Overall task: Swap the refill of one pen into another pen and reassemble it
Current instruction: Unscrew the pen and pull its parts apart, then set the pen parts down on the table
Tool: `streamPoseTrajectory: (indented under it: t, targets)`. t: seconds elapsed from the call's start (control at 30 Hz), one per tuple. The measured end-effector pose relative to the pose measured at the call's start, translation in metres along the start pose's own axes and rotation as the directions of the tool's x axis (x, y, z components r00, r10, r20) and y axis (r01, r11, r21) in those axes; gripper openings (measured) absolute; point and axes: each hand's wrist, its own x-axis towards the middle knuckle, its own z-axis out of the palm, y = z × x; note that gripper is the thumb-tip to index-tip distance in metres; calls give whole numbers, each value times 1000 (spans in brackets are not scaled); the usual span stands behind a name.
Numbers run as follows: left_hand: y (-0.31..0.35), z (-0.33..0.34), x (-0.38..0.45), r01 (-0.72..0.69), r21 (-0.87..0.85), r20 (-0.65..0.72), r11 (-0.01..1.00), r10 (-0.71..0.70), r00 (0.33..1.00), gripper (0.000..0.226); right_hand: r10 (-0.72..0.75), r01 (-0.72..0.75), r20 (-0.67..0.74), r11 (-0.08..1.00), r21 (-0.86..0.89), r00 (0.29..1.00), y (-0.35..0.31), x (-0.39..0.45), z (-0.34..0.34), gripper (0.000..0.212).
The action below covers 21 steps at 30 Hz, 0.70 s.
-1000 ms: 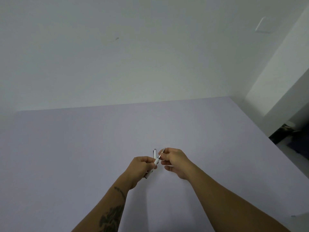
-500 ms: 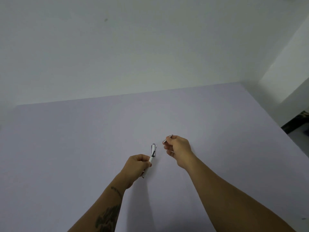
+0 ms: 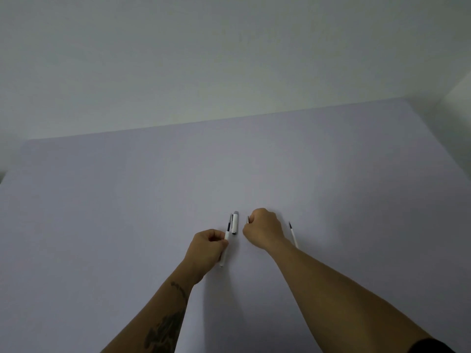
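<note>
My left hand (image 3: pixel 207 244) grips a white pen barrel (image 3: pixel 225 247), with a dark refill (image 3: pixel 229 224) sticking out of its far end. Just right of that, a white pen cap or upper barrel (image 3: pixel 235 222) lies on the table. My right hand (image 3: pixel 263 230) is closed on a small metal pen tip piece (image 3: pixel 248 219) that peeks out at its left side. A loose refill (image 3: pixel 293 234), white with a dark tip, lies on the table right of my right wrist, partly hidden by it.
The work surface is a pale lilac table (image 3: pixel 127 212) against a white wall (image 3: pixel 204 59). The table's far edge runs across the middle of the view, and its right edge falls away at the upper right.
My hands have drifted apart. A white pen part now lies on the table between them, and a loose refill has come into view right of my right wrist. The camera tilted down.
</note>
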Motion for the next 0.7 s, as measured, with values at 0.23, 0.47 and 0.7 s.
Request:
streamPoseTrajectory:
  t: [0.23,0.47,0.7]
  targets:
    - [-5,2,5,16,-5,-11,1000,-17,1000,21,0,0,-1,1000,-18,1000,-3,5,1,24]
    - [-4,0,-1,10,-74,2,997,-10,1000,21,35,-36,12,976,216,999,12,-2,-14,15]
    - [-3,3,-13,-60,-57,53,997,63,997,24,72,-198,252,829,523,965,3,-29,-16,12]
